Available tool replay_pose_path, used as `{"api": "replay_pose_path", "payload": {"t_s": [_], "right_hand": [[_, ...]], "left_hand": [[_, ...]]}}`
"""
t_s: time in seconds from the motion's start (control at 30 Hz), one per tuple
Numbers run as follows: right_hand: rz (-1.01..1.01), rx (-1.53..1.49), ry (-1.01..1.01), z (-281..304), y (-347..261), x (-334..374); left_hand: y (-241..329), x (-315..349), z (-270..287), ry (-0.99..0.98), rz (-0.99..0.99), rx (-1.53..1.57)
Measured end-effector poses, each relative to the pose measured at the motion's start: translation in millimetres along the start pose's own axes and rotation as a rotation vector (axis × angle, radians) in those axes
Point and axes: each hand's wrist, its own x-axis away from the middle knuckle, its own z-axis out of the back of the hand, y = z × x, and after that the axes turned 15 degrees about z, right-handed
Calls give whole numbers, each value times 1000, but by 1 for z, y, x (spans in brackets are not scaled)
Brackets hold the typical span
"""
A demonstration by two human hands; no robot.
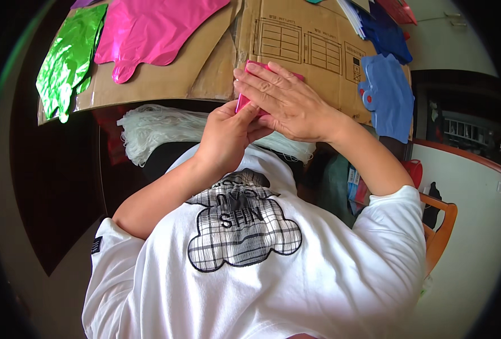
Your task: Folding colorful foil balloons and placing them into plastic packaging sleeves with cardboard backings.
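Just past the near edge of the cardboard, both my hands meet at a small, flat, folded pink piece (242, 102), seemingly foil. My left hand (226, 133) grips its near left part, thumb on top. Across its upper face lies my right hand (296, 107), fingers stretched out and flat, covering most of it. Only the pink rim shows around the fingers. A large flat pink foil balloon (148, 31) lies to the far left, beside a shiny green foil balloon (67, 59).
Printed brown cardboard (216, 68) covers the work surface. Flat blue balloons (389, 93) hang over its right edge, with darker blue packs (386, 34) behind. Below the near edge is a bundle of whitish strands (160, 127). A wooden chair (445, 223) stands at right.
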Motion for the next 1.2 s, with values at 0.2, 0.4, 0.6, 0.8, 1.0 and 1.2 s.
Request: {"api": "replay_pose_path", "payload": {"t_s": [0.2, 0.4, 0.6, 0.8, 1.0, 1.2], "right_hand": [[5, 19, -25, -8, 3, 2], [-10, -78, 66, -4, 4, 4], [-568, -767, 835, 50, -5, 18], [-608, -1467, 913, 47, -23, 17], [-555, -1331, 1000, 61, -18, 11], [-550, -1279, 1015, 74, 6, 16]], "left_hand": [[0, 1, 1, 27, -1, -29], [-2, -3, 2, 1, -42, -30], [22, 14, -10, -59, -180, -135], [41, 8, -24, -124, -245, -321], [60, 0, -31, -105, -275, -504], [81, -17, -47, -140, -327, -565]]}}
